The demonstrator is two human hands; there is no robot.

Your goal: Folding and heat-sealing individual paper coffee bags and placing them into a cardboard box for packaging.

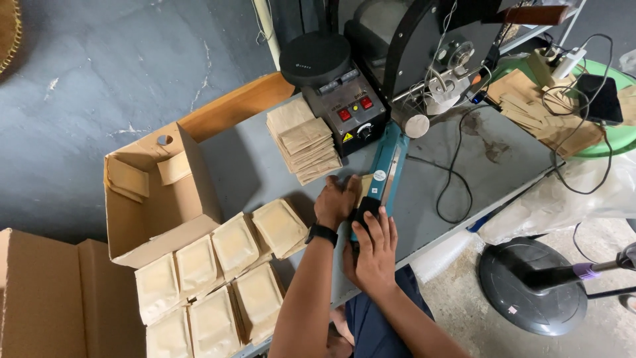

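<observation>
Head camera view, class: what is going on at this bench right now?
A person is working a blue lever-arm heat sealer on a grey tabletop. The right hand presses on the sealer's black handle end, while the left hand steadies a brown paper pouch at the sealing bar. To the left lie rows of filled tan pouches, beside an open cardboard box. A stack of flat empty paper pouches sits behind the hands.
</observation>
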